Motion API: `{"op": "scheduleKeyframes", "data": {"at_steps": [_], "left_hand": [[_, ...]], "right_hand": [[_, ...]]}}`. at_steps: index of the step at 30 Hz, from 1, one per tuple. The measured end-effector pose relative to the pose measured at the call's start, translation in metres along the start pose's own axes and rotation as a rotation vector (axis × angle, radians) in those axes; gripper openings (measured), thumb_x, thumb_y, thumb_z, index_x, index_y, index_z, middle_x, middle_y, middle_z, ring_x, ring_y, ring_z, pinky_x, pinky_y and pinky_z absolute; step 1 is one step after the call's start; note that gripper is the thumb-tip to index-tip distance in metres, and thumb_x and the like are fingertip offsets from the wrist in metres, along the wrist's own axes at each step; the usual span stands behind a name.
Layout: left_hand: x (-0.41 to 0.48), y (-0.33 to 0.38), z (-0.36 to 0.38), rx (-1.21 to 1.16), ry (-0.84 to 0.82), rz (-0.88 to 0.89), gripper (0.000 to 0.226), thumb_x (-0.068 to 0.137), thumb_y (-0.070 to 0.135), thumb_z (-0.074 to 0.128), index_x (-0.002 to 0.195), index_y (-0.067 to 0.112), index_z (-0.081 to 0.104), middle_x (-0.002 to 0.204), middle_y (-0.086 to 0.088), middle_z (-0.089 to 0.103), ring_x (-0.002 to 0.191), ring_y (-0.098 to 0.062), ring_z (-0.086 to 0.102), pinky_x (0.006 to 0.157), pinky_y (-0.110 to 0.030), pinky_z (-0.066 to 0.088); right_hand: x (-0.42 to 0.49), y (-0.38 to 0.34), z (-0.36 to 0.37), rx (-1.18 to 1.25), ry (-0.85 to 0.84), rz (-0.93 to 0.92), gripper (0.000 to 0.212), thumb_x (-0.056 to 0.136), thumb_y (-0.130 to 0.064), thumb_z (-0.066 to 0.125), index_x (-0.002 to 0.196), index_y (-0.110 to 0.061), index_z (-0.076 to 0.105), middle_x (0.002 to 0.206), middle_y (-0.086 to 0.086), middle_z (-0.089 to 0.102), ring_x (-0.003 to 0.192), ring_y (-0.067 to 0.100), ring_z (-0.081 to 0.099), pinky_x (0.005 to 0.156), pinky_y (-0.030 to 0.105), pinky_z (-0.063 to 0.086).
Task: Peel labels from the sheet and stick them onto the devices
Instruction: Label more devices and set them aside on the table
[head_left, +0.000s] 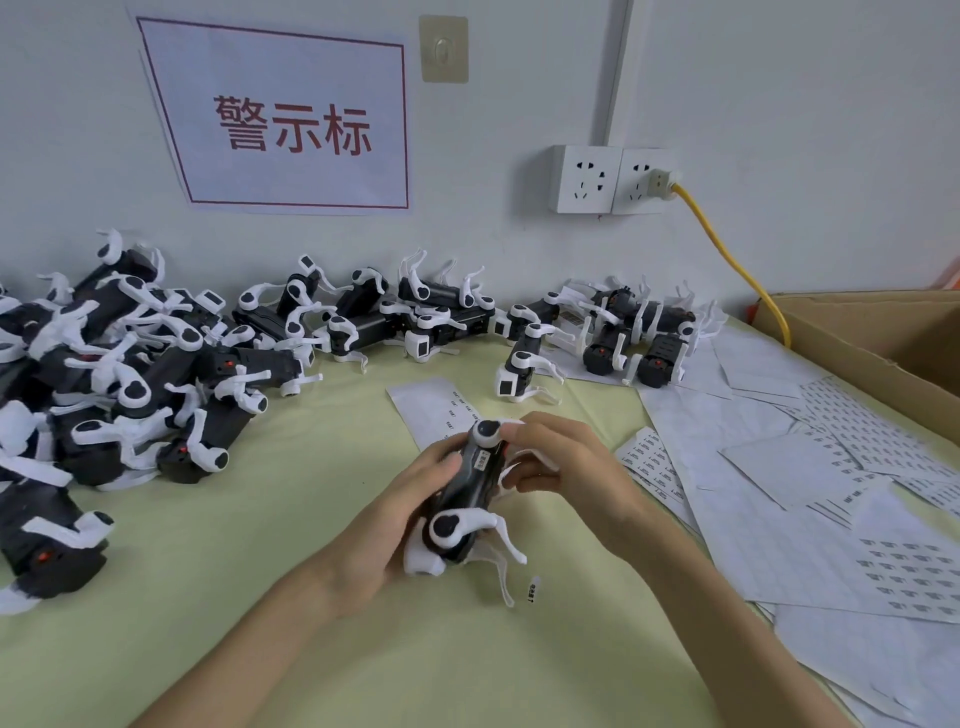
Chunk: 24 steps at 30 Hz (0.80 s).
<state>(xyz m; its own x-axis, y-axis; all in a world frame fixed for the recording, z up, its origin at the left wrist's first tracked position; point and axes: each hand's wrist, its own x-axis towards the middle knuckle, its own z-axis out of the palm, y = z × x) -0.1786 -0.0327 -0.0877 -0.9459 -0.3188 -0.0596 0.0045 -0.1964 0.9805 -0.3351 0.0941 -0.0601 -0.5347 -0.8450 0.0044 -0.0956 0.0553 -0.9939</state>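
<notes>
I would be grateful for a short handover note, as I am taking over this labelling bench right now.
Left hand: grips the device from the side.
Right hand: holds the device's upper end, fingers curled at its white arm.
Done: a label sits on the device's black body.
Sheet lies just behind the hands; more sheets are spread to the right.
A loose label lies on the table beside the device.
Left: the pile and the row by the wall; I cannot tell which are labelled.
</notes>
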Motion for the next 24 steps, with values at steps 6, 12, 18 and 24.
{"op": "scheduleKeyframes", "data": {"at_steps": [6, 12, 18, 24], "left_hand": [[0.002, 0.002, -0.006, -0.064, 0.178, 0.056, 0.048, 0.099, 0.045, 0.053, 0.136, 0.014, 0.058, 0.134, -0.014, 0.059, 0.103, -0.033, 0.069, 0.079, -0.043, 0.057], [0.004, -0.005, -0.001, 0.099, 0.160, 0.070, 0.053, 0.088, 0.049, 0.044, 0.126, 0.016, 0.063, 0.128, -0.006, 0.064, 0.092, -0.029, 0.071, 0.076, -0.036, 0.057], [0.006, -0.006, -0.002, 0.147, 0.190, 0.062, 0.046, 0.090, 0.045, 0.046, 0.121, 0.017, 0.066, 0.122, -0.005, 0.066, 0.086, -0.027, 0.070, 0.072, -0.033, 0.055], [0.006, -0.007, -0.001, 0.206, 0.205, 0.050, 0.031, 0.108, 0.025, 0.039, 0.118, 0.018, 0.067, 0.123, -0.005, 0.065, 0.084, -0.026, 0.071, 0.072, -0.032, 0.056]], "right_hand": [[0.003, -0.011, -0.048, 0.905, 0.498, -0.069, 0.035, 0.086, -0.034, 0.075, 0.103, -0.004, 0.070, 0.093, 0.009, 0.071, 0.081, 0.023, 0.074, 0.089, 0.037, 0.058], [-0.015, -0.008, -0.113, 1.102, 0.586, -0.333, 0.055, 0.104, -0.049, 0.044, 0.150, -0.017, 0.044, 0.141, 0.014, 0.060, 0.116, 0.036, 0.069, 0.110, 0.049, 0.046], [0.002, -0.001, -0.079, 0.769, 0.639, 0.022, 0.026, 0.100, -0.022, 0.051, 0.115, -0.011, 0.069, 0.103, 0.006, 0.078, 0.082, 0.020, 0.073, 0.078, 0.029, 0.049], [0.010, 0.012, -0.044, -0.075, 0.519, -0.051, 0.019, 0.097, -0.013, 0.055, 0.103, -0.023, 0.071, 0.096, -0.002, 0.074, 0.069, 0.010, 0.069, 0.063, 0.022, 0.046]]}}
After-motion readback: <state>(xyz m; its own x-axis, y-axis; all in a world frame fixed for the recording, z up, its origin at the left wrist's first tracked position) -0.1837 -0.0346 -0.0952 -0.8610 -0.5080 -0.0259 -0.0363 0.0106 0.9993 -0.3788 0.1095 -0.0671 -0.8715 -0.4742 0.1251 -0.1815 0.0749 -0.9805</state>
